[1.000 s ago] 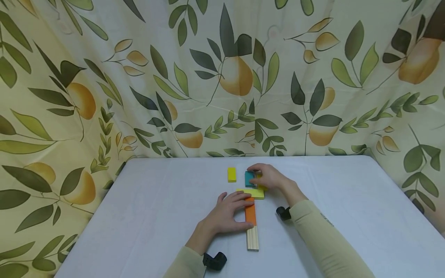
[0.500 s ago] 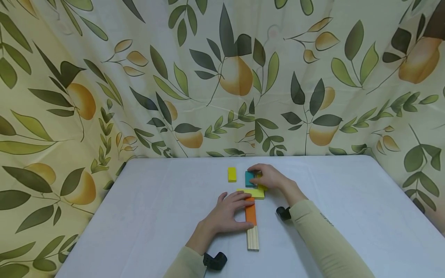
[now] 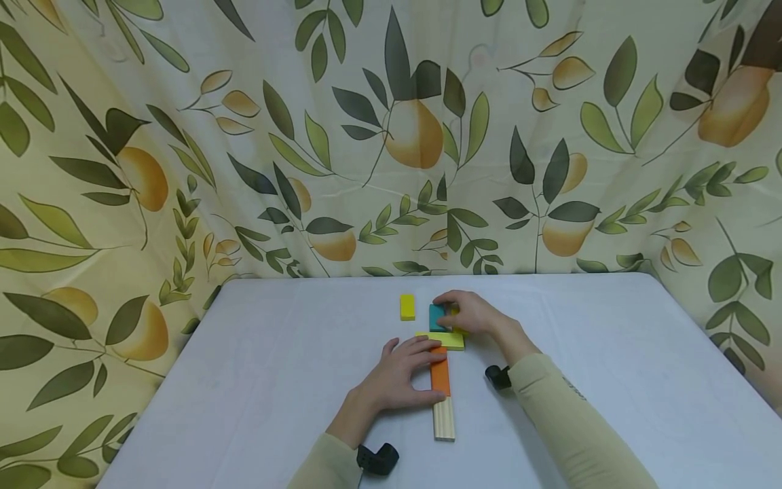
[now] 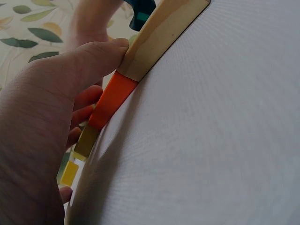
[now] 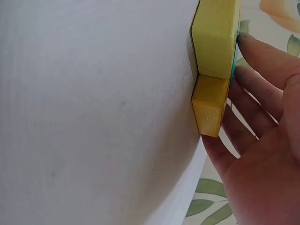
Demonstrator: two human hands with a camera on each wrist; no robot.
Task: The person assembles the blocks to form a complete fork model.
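Note:
In the head view, a natural wood block (image 3: 444, 422), an orange block (image 3: 440, 373) and a crosswise yellow block (image 3: 451, 341) lie in a touching row on the table. My left hand (image 3: 400, 375) rests along the orange block with fingers spread, its thumb near the joint with the wood block. Beyond the crosswise block, my right hand (image 3: 475, 315) pinches a teal block (image 3: 436, 318) between thumb and fingers. Another yellow block (image 5: 206, 105) sits against the crosswise one in the right wrist view, partly hidden by the hand in the head view.
A small yellow block (image 3: 407, 308) stands apart, left of the teal one. A white cloth covers the table (image 3: 256, 380), and a leaf-and-fruit curtain (image 3: 342, 149) hangs behind its far edge. Black wrist devices (image 3: 377, 460) sit at both sleeves.
The right hand has drawn the teal block slightly nearer and to the left, toward the crosswise yellow block. The left hand has stayed in place.

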